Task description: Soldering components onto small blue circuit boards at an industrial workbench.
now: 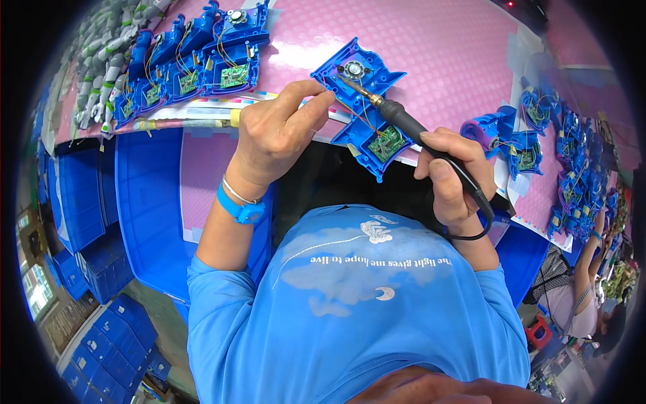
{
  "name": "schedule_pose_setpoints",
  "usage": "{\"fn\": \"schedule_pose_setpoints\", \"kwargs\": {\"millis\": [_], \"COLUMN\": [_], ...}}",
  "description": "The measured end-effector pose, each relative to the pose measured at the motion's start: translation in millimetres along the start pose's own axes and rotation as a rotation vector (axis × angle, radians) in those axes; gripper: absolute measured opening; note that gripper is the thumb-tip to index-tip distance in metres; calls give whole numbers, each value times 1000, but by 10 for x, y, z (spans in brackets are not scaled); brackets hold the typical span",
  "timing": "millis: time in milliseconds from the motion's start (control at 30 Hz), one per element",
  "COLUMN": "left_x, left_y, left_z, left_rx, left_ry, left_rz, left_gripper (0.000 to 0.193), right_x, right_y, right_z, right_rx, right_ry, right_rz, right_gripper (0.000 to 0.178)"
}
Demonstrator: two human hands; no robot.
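"Where's the piece being worked on?"

"Right in front of the person: that blue plastic shell (381,75), its two angular halves spread, the lower one poking past the table's edge. The moulded walls look hard and smooth."

"And inside it?"

"A round speaker (353,69) with a metallic face in the upper half, and a flat green board (389,143) in the lower. Thin, loosely curving wires (364,119) run between them."

"What are the hands doing?"

"The right hand (459,168), just right of the shell, is wrapped round the iron (404,121). It has a dark, rounded grip and a slim metal shaft, the tip over the speaker's rim. I can't tell whether it touches."

"And the left?"

"The left hand (279,128) is at the shell's left side, thumb and finger pinched narrow. I can't tell if a fine strand sits between them. There's a flat blue band (250,214) on that wrist."

"What's under the shell?"

"A pink table (444,47), with a glossy, dimpled-looking pattern."

"Around it?"

"Left of the shell, a row of similar cases (235,50), wired too, and beyond them a heap of slender grey-and-green parts (101,74). Right of the shell, more blue housings (572,178), bunched together. Below and left of it, a smooth-walled blue bin (148,222)."
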State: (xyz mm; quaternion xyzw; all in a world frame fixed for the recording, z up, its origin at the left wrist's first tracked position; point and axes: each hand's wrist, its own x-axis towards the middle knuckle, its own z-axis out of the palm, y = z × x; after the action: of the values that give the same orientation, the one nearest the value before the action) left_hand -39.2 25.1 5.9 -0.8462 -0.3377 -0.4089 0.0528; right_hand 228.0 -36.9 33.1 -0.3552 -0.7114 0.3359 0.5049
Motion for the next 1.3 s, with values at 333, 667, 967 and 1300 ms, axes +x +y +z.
{"fn": "schedule_pose_setpoints", "kwargs": {"millis": [333, 667, 967, 1300], "left_x": [9, 16, 22, 17], "left_y": [3, -34, -41, -52], "left_z": [17, 34, 20, 27], "left_rx": [-35, -42, -58, -48], "left_ry": [-51, -46, -79, -84], "left_rz": [-65, -18, -23, -25], "left_gripper": [26, 24, 25, 24], "right_x": [26, 38, 19, 21], "right_y": [3, -16, 4, 6], "right_z": [46, 62, 83, 76], "right_rx": [-50, -36, -12, -12], "right_ry": [0, 23, 56, 33], "right_rz": [78, 108, 104, 121], "right_gripper": [29, 30, 32, 33]}}
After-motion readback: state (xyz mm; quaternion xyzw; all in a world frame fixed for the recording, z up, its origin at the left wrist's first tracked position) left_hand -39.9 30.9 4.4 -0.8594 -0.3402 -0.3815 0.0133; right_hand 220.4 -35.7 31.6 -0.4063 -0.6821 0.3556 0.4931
